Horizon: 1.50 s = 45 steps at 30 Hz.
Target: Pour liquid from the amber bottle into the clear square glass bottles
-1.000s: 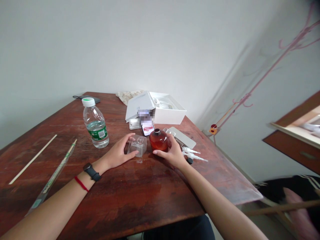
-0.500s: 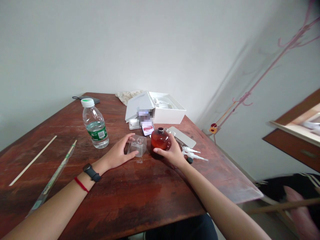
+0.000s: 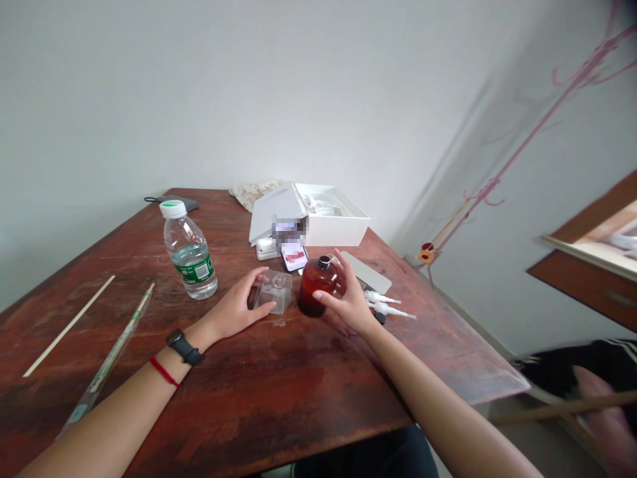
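Note:
My left hand (image 3: 233, 309) curls round a small clear glass bottle (image 3: 274, 292) standing on the wooden table (image 3: 279, 392); a watch and a red cord sit on that wrist. My right hand (image 3: 350, 299) grips a round amber bottle (image 3: 315, 285) with a dark open neck, tilted a little to the right and lifted at one side. The two bottles are close together, side by side. A tiny clear piece (image 3: 278, 322) lies on the table just in front of the glass bottle.
A water bottle (image 3: 189, 251) with a green label stands at the left. Behind are a phone (image 3: 293, 255), an open white box (image 3: 326, 216), a grey flat case (image 3: 365, 272) and white pump nozzles (image 3: 388, 305). A thin stick (image 3: 67, 326) and a wrapped rod (image 3: 114, 352) lie far left.
My right hand has raised and tilted the amber bottle, its neck now leaning right. My left hand has stayed on the clear glass bottle.

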Tool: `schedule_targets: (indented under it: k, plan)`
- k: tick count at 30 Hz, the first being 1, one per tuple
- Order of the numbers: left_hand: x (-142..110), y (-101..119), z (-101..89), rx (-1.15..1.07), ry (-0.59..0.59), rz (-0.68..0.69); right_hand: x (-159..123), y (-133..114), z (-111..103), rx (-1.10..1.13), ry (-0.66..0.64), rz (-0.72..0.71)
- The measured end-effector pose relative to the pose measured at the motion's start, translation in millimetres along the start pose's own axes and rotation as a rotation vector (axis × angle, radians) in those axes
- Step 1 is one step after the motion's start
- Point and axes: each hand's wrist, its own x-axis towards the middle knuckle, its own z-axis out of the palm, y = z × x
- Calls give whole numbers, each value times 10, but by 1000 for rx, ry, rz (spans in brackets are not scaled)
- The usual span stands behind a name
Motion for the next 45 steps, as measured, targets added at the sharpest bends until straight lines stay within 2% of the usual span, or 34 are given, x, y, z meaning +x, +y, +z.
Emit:
schedule_targets:
  k: [5,9,13,18,27,33,40,45]
  plan:
    - [1,4,-1,-3,1,21,84,-78,-94,51,236,-95]
    - [1,-4,-1,3,9,29,141,-80,-191,38,413,-110]
    - [-4,-2,-10,3,11,35,151,-60,-246,-28,445,-55]
    - [-7,-1,-11,4,7,30,146,-43,-272,13,458,56]
    - [-1,-17,-7,5,9,35,180,-8,-246,5,443,39]
    - [-2,-10,4,53,35,35,94,-49,-140,73,243,14]
    - [13,-4,6,38,16,34,-134,51,-12,-13,-1,69]
    - [14,-47,17,15,22,44,-138,163,115,-41,55,130]
